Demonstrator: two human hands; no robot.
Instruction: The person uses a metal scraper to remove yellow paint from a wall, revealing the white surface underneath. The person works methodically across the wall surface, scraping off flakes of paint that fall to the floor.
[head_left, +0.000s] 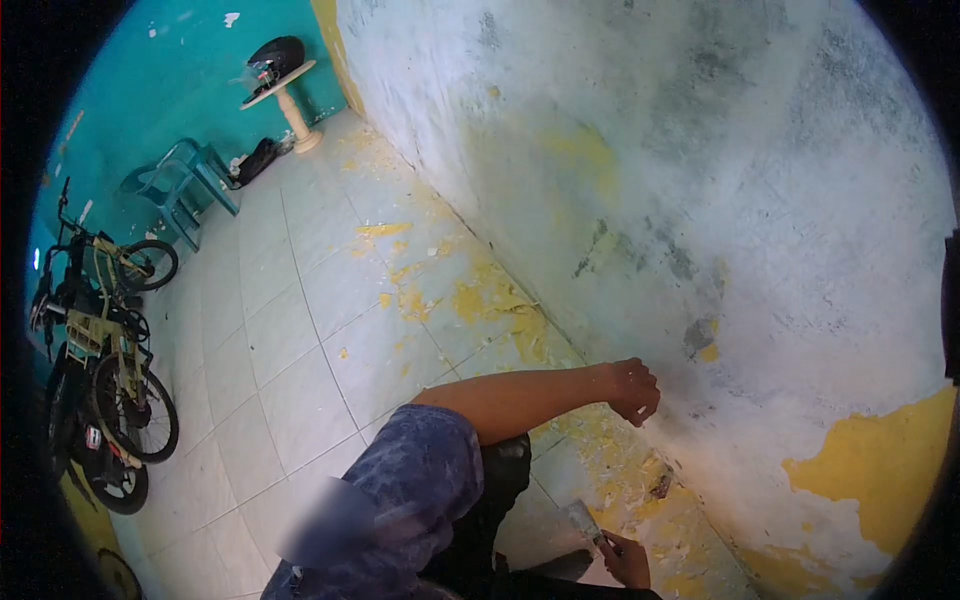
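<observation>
My left hand is curled beside the lower part of the wall; a small pale spot shows at its fingers, and I cannot tell whether it is a paint flake. At the lower edge, my right hand grips a scraper by its handle, the flat metal blade pointing up and left over the tiled floor. The wall is mostly whitish grey with dark stains, and a patch of yellow paint remains on its lower right. Yellow and white paint flakes lie along the foot of the wall.
Bicycles stand on the left, with a motorcycle partly behind them. Against the teal wall are a bluish-green plastic chair, a black bag and a small pedestal table bearing a black helmet. My bent knee is below my left arm.
</observation>
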